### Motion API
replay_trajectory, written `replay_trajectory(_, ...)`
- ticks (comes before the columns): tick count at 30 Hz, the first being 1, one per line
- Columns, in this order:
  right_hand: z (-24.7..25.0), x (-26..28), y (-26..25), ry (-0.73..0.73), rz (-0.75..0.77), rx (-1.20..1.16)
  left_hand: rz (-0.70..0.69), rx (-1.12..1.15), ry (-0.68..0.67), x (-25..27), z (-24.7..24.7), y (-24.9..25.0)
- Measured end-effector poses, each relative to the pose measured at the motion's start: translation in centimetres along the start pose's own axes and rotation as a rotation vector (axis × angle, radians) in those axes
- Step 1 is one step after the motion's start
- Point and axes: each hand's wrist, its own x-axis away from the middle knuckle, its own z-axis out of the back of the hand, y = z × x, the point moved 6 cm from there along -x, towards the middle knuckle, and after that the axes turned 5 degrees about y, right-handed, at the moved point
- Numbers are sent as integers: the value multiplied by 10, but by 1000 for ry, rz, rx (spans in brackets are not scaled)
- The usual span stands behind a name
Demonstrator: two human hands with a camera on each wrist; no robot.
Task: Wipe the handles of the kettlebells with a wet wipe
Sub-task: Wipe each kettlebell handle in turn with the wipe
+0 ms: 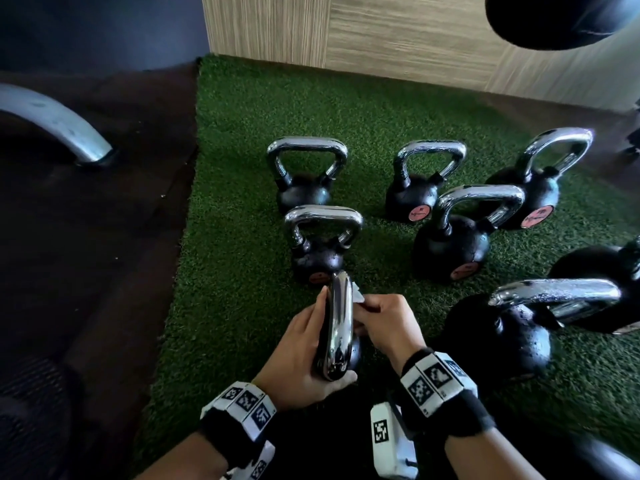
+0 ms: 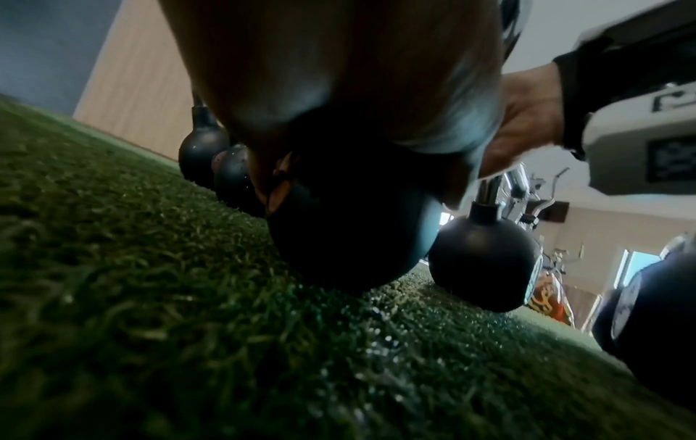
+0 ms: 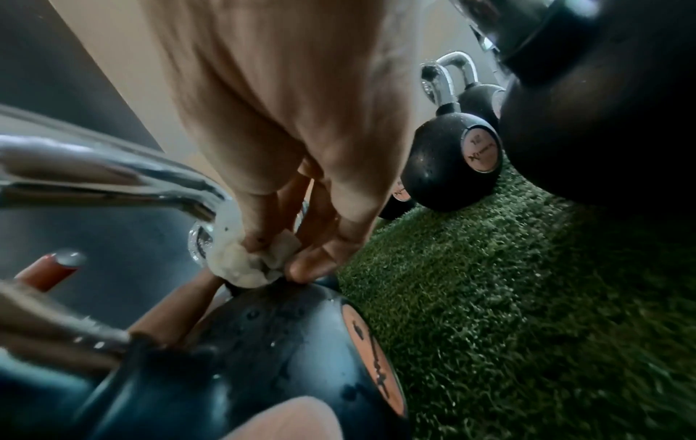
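Note:
The nearest kettlebell (image 1: 337,327) stands on the green turf with its chrome handle end-on to me in the head view. My left hand (image 1: 301,351) grips it from the left, fingers along the handle and thumb curled under the near end. My right hand (image 1: 381,323) pinches a white wet wipe (image 1: 358,296) against the handle's right side. In the right wrist view the bunched wipe (image 3: 248,262) sits at the foot of the chrome handle (image 3: 113,175), just above the black ball (image 3: 282,342). The left wrist view shows my palm (image 2: 339,74) over the dark ball (image 2: 350,238).
Several other black kettlebells with chrome handles stand on the turf (image 1: 242,133) ahead and to the right, the closest a large one (image 1: 502,341) by my right wrist. A wood-panelled wall (image 1: 381,29) closes the back. Dark rubber floor with a curved metal leg (image 1: 59,123) lies left.

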Motion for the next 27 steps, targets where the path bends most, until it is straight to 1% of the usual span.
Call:
replay_trajectory(2,2,-2,-5,20,38,87,-19,-19,-15,-3,-1,0)
replay_trajectory(5,8,-6,-22,57,141,111,-18,11,-26,-5,0,-3)
replay_trajectory(7,11,-8,-30,78,234,70,-12,16,-26,-4,0,-5)
replay_trajectory(9,12,-7,-32,79,286,3,-7,11,-23,-3,-1,-8)
replay_trajectory(10,11,-8,-30,68,260,-48,-9,3,-26,-4,-1,-9)
replay_trajectory(12,5,-8,-23,1,137,-212,-17,-16,-34,-5,-3,-10)
replay_trajectory(13,2,-8,-22,-29,100,-262,-13,-13,-41,-6,-4,-11)
replay_trajectory(14,2,-10,-24,-29,107,-259,-4,-6,-50,-6,-4,-12)
replay_trajectory(16,5,-11,-32,-21,175,-247,18,-2,-65,-8,-3,-14)
replay_trajectory(20,12,-2,-44,-35,315,-192,46,72,-35,-10,4,-16)
replay_trajectory(23,12,5,-52,-109,325,-203,49,112,-51,-13,6,-16)
replay_trajectory(25,15,2,-58,-119,326,-199,60,106,-71,-14,7,-17)
replay_trajectory(27,17,1,-64,-114,318,-207,113,123,-85,-15,7,-20)
